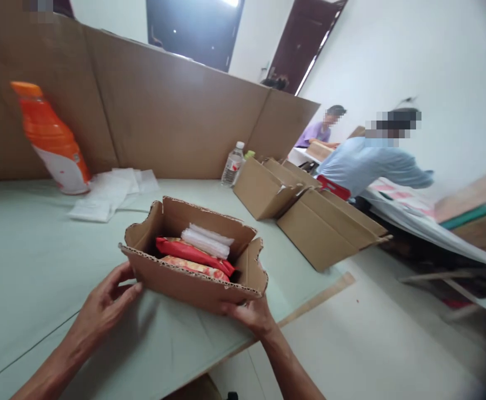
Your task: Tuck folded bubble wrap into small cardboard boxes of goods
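Note:
A cardboard box (171,286) with an uncovered top and rough-cut edges is between my two hands near the table's front edge. My left hand (111,297) grips its left end, thumb toward the front wall and fingers curled round behind the corner. At the lower right corner, my right hand (253,315) holds the box, thumb along the front and its other fingers hidden behind. Inside the box lie a shiny red packet (195,256), a red-and-cream patterned packet (195,269) and a stack of clear plastic sleeves (207,240). The box bottom is hidden.
An orange bottle (59,139) and white plastic sheets (105,191) are at the back left, before a cardboard partition (176,111). A water bottle (232,165) and cardboard boxes (326,228) stand right. Two people (363,161) sit at another table beyond.

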`<state>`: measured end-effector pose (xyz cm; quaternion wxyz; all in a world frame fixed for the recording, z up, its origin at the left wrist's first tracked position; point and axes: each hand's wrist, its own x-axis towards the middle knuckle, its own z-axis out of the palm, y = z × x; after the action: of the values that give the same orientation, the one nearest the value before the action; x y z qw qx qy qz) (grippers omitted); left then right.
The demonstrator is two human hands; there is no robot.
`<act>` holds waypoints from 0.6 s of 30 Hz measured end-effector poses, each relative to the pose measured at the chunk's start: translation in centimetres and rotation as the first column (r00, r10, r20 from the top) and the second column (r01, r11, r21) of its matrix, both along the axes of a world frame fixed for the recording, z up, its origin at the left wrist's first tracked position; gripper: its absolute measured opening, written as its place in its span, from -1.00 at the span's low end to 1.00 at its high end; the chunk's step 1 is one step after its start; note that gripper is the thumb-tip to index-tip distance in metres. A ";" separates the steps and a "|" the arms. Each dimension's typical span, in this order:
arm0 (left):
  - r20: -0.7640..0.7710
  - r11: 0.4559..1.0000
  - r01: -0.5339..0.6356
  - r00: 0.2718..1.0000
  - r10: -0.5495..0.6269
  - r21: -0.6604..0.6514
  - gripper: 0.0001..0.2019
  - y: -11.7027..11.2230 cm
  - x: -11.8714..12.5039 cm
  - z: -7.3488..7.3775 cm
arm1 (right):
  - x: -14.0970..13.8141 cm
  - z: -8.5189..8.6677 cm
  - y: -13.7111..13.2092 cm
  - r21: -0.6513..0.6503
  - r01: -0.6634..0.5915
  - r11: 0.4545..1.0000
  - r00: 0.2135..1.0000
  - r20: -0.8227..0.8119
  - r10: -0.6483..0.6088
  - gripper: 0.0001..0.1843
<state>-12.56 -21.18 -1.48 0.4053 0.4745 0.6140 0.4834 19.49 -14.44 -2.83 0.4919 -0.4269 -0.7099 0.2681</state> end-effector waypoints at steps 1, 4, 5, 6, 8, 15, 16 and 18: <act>0.002 1.000 0.013 1.000 -0.013 0.003 -0.33 0.3 0.4 -0.3 | 1.2 -0.1 -0.3 0.015 0.061 0.998 0.998 -0.009 -0.061 0.19; -0.064 0.998 0.067 0.996 -0.066 0.003 -0.32 0.7 1.3 -1.2 | 6.4 -0.4 -1.0 -0.018 0.296 0.955 0.954 -0.048 -0.297 0.11; -0.099 0.995 0.101 0.990 -0.102 -0.013 -0.36 0.7 1.4 -1.6 | 8.4 -0.3 -1.0 -0.043 0.373 0.927 0.925 -0.062 -0.375 0.04; -0.134 0.991 0.132 0.982 -0.135 -0.028 -0.41 0.6 1.4 -1.9 | 10.3 -0.1 -0.8 -0.054 0.444 0.895 0.891 -0.076 -0.447 -0.02; -0.198 0.982 0.180 0.962 -0.186 -0.048 -0.50 0.3 1.3 -2.6 | 13.6 0.6 0.1 -0.031 0.557 0.830 0.824 -0.100 -0.558 -0.07; -0.286 0.976 0.216 0.936 -0.205 0.007 -0.62 -0.6 0.8 -3.5 | 16.5 2.1 4.7 0.061 0.736 0.674 0.675 0.004 -0.738 0.04; -0.288 0.976 0.219 0.935 -0.208 0.006 -0.62 -0.9 0.7 -3.6 | 16.3 1.7 4.6 0.050 0.748 0.662 0.662 0.026 -0.749 0.04; -0.295 0.970 0.243 0.926 -0.234 -0.007 -0.62 -1.5 0.5 -3.9 | 15.8 0.4 3.3 -0.012 0.775 0.631 0.631 0.053 -0.774 0.02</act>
<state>-12.08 -22.65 -5.42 0.3583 0.6180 0.5979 0.3637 35.26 -11.10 -2.41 0.5367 -0.7040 -0.4639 0.0340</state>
